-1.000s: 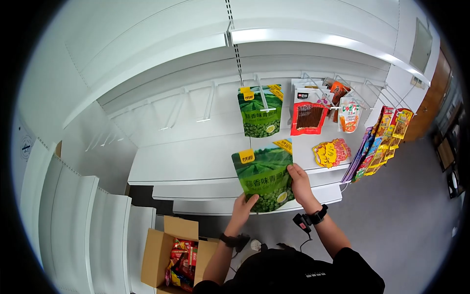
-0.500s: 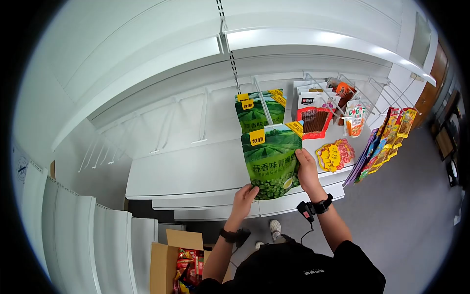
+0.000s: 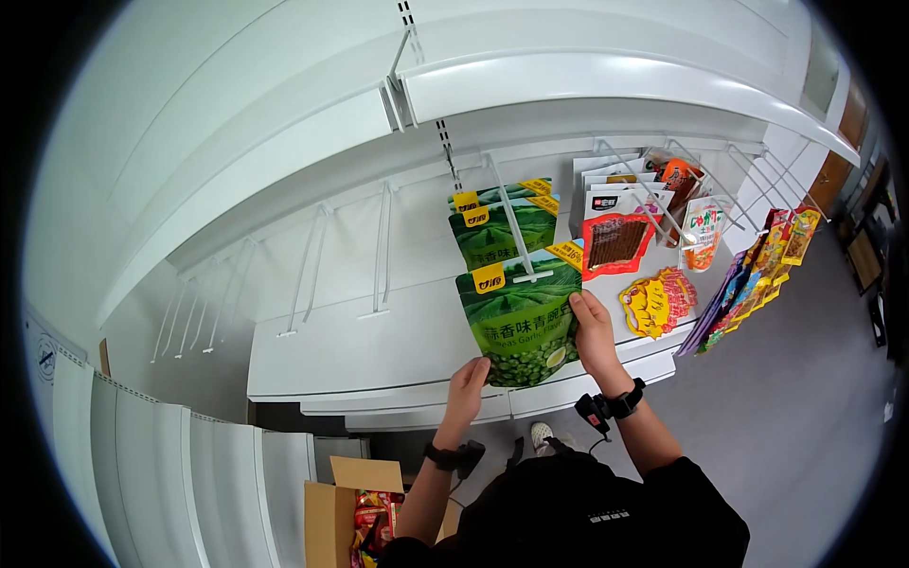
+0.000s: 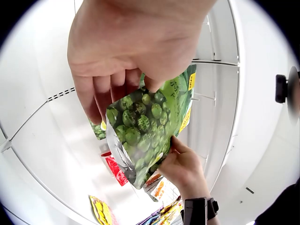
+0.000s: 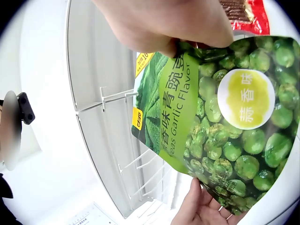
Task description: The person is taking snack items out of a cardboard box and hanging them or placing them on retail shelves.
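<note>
A green pouch of garlic-flavor peas point(image 3: 519, 317) stands upright between both hands in the head view. My left hand point(image 3: 464, 390) pinches its lower left corner, thumb on the printed front. On the right edge, my right hand point(image 3: 597, 333) grips the pouch with its thumb in front. The T-shaped end of a white peg hook point(image 3: 516, 227) shows in front of the pouch's upper part. Behind it on that hook hang matching green pouches point(image 3: 507, 230). In the right wrist view, the pouch point(image 5: 211, 136) fills much of the picture, its printed front visible.
Right of the hook hang red-and-white snack packs point(image 3: 617, 241) and a white-and-orange pack point(image 3: 702, 232). A yellow-and-pink pack point(image 3: 656, 303) lies on the white shelf point(image 3: 360, 350). Bare hooks point(image 3: 308, 275) stick out at left. A cardboard box point(image 3: 329, 525) with red packs stands below; a shelf edge point(image 3: 606, 71) spans overhead.
Both hands have brought the pouch up toward the rack, up to the hook's end, which now shows in front of it. The head view has shifted, with the box lower in it.
</note>
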